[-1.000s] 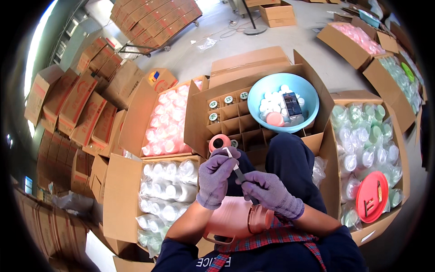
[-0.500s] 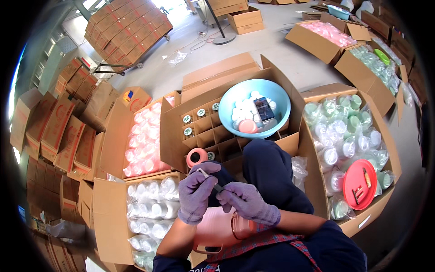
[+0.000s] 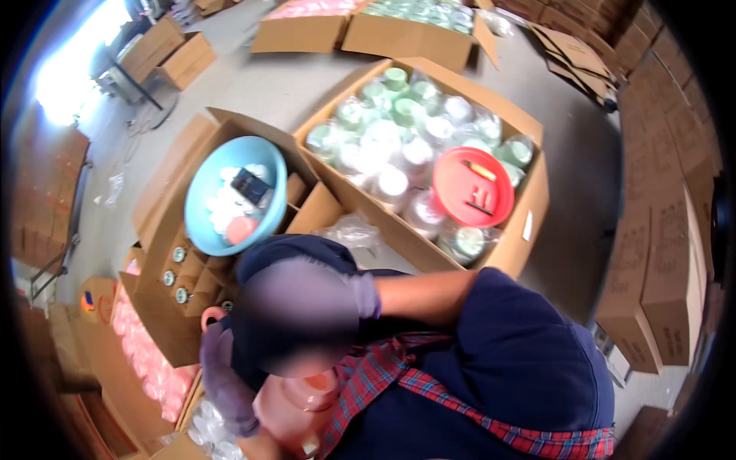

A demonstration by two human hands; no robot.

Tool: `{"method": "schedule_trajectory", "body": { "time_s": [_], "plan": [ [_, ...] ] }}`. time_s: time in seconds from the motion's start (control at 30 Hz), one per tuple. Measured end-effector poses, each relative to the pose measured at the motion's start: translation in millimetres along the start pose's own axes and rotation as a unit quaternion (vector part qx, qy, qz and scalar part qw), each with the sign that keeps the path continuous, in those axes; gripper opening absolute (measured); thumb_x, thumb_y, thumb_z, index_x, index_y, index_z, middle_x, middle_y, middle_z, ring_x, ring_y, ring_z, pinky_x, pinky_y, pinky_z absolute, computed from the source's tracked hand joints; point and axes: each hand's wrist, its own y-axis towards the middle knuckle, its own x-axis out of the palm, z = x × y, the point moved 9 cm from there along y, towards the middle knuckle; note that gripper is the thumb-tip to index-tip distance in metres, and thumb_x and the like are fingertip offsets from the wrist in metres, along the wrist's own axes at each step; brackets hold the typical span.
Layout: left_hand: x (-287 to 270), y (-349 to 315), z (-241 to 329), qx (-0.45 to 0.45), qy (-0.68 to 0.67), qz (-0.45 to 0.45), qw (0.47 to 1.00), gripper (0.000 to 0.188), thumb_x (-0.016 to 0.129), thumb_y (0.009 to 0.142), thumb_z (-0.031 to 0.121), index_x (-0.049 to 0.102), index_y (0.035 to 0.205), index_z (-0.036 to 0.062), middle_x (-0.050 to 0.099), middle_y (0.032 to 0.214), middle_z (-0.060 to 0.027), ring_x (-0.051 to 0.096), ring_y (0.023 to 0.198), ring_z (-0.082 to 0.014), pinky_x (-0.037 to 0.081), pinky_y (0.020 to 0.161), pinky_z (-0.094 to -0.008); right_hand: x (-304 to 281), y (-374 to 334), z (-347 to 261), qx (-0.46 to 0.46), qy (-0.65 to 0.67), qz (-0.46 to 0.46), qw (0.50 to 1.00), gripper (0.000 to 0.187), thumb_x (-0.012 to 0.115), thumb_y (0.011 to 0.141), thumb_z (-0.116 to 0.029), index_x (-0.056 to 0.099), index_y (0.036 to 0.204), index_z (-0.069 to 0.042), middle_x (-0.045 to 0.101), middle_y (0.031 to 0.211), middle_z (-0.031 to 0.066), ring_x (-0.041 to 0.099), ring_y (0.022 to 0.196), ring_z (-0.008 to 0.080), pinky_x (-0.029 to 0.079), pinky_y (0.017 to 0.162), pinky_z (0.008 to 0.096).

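My left hand [image 3: 224, 376], in a pale purple glove, is low in the view beside a pink plastic jug [image 3: 280, 405] in my lap. It points upward, and its fingertips are hard to make out. Above the jug is my right hand [image 3: 345, 287], gloved alike, bent in from the right. A dark round blur covers most of its fingers, so whatever either hand may hold is hidden. Just beyond my left hand the rim of a pink round-mouthed container [image 3: 212, 317] shows.
A blue basin [image 3: 196, 207] of white caps, a pink lid and a phone rests on a divided carton [image 3: 149, 307]. To its right, a box [image 3: 529, 207] holds bagged green and white cups under a red tray [image 3: 448, 188]. Stacked cartons [image 3: 652, 230] stand at right.
The view has swung right, so boxes and basin sit further left. Both hands, earlier pinching a thin grey strip together, are now apart; the right is blurred higher up.
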Motion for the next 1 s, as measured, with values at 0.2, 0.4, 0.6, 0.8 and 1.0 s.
{"method": "schedule_trajectory", "body": {
  "time_s": [0.2, 0.4, 0.6, 0.8, 1.0],
  "plan": [
    [-82.9, -74.8, -153.9, -0.153, 0.506, -0.273, 0.804, 0.054, 0.061, 0.098, 0.03, 0.051, 0.14, -0.0035, 0.055, 0.141, -0.0237, 0.053, 0.13, -0.0375, 0.04, 0.109, -0.0416, -287.1, -224.8, 81.0, 0.354, -0.511, 0.256, 0.74, 0.038, 0.059, 0.092, -0.02, 0.062, 0.125, -0.002, 0.069, 0.099, 0.0245, 0.069, 0.095, 0.0364, 0.055, 0.082, 0.0457],
    [-79.5, -133.1, -159.8, -0.28, 0.34, -0.1, 0.892, 0.054, 0.061, 0.098, 0.028, 0.05, 0.141, -0.0034, 0.056, 0.14, -0.0237, 0.054, 0.128, -0.0354, 0.041, 0.109, -0.0409, -283.1, -215.3, 122.8, 0.422, -0.67, 0.14, 0.595, 0.058, 0.065, 0.088, -0.035, 0.055, 0.137, -0.007, 0.048, 0.142, 0.0286, 0.045, 0.131, 0.0484, 0.033, 0.111, 0.0589],
    [-82.4, -50.8, 1.5, -0.049, 0.292, 0.158, 0.942, 0.055, 0.062, 0.098, 0.027, 0.049, 0.142, -0.0034, 0.057, 0.138, -0.0237, 0.056, 0.127, -0.0333, 0.042, 0.109, -0.0403, 3.4, -32.6, -12.9, 0.067, -0.017, -0.131, 0.989, 0.057, 0.053, 0.082, -0.008, 0.052, 0.138, 0.005, 0.053, 0.139, 0.023, 0.048, 0.134, 0.0381, 0.036, 0.114, 0.0446],
    [-144.8, -157.0, -36.4, -0.297, 0.316, 0.265, 0.861, 0.055, 0.063, 0.098, 0.026, 0.048, 0.142, -0.0033, 0.059, 0.137, -0.0237, 0.057, 0.126, -0.0312, 0.042, 0.109, -0.0397, 112.0, -63.4, 17.4, 0.101, 0.021, -0.34, 0.935, 0.053, 0.071, 0.089, -0.017, 0.055, 0.136, -0.001, 0.054, 0.137, 0.0215, 0.06, 0.119, 0.0361, 0.051, 0.098, 0.0386],
    [-116.0, -261.1, -161.8, -0.414, 0.083, 0.29, 0.859, 0.045, 0.056, 0.102, 0.027, 0.054, 0.133, -0.0045, 0.062, 0.13, -0.0182, 0.061, 0.112, -0.0232, 0.05, 0.096, -0.0367, 134.5, -91.9, 17.3, 0.134, 0.122, -0.388, 0.903, 0.065, 0.072, 0.09, -0.022, 0.045, 0.146, -0.002, 0.05, 0.142, 0.0197, 0.061, 0.118, 0.0304, 0.055, 0.094, 0.0348]
  ]
}}
